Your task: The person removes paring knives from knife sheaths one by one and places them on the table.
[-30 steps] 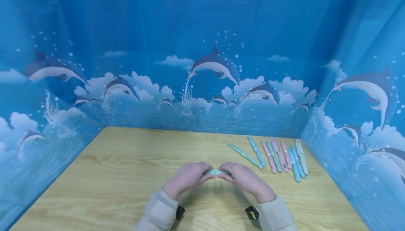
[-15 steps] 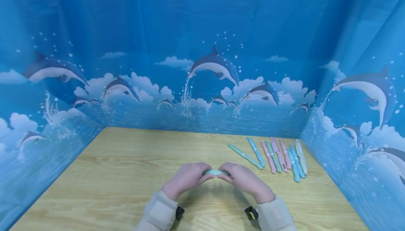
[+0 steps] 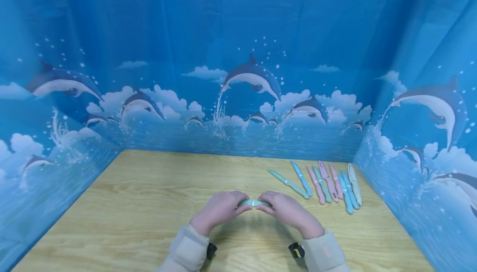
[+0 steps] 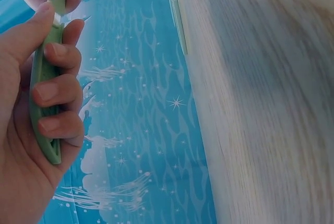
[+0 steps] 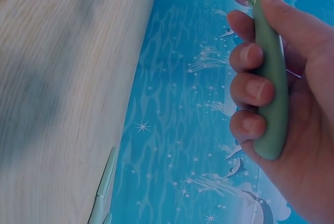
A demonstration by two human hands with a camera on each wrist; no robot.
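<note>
From above, both hands meet over the table [image 3: 149,189], a green knife [image 3: 254,202] bridging them; spare knives [image 3: 328,183] lie at two o'clock. The left hand [image 4: 36,109] curls round one half, the right hand [image 5: 282,98] round the other, braced for pulling apart.

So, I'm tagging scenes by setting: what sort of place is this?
Probably a staged recording booth, not a home. A wooden table is walled on three sides by a dolphin-print backdrop, with sheathed knives laid in a row. Both hands grip a green knife.
</note>
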